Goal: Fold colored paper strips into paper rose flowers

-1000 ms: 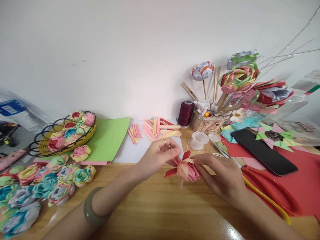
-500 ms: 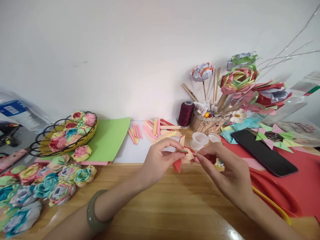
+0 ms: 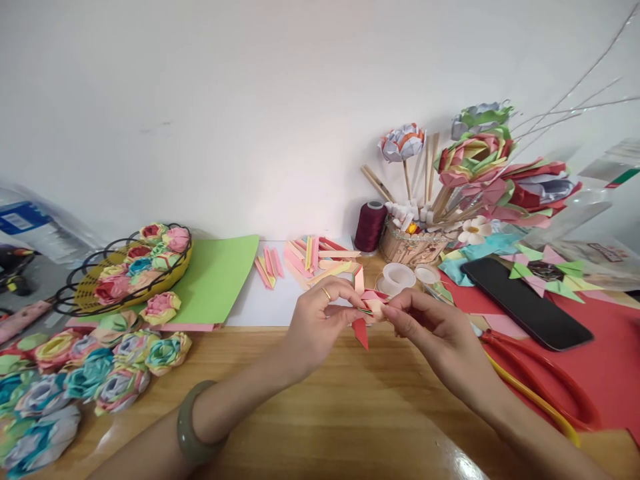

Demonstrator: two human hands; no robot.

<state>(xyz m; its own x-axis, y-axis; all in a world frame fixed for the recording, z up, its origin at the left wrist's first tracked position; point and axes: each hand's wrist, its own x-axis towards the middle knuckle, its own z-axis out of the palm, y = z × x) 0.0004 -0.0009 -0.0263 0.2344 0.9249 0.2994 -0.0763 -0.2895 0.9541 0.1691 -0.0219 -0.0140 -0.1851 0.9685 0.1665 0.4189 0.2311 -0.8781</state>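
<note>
Between my two hands, just above the wooden table, is a small bundle of folded paper strips (image 3: 361,333) in red, peach and pink, with a thin green edge showing. My left hand (image 3: 323,320), with a ring on one finger, pinches the bundle's left side. The thumb and fingertips of my right hand (image 3: 425,320) close on its right side. One red pointed end hangs below the fingers, and a peach strip sticks up above them. The fingertips partly hide how the strips join. Behind lie loose folded paper strips (image 3: 310,257) on white paper.
To the left are a yellow basket (image 3: 90,283) of paper flowers, more paper flowers (image 3: 93,373) on the table (image 3: 310,413), and green paper (image 3: 220,273). To the right are a thread spool (image 3: 370,227), a flower holder (image 3: 413,247), a phone (image 3: 525,303) and red-handled scissors (image 3: 545,373).
My right hand has moved slightly left and down, and its fingers now close on the paper bundle. The bundle has turned a little, showing more of the upright peach strip.
</note>
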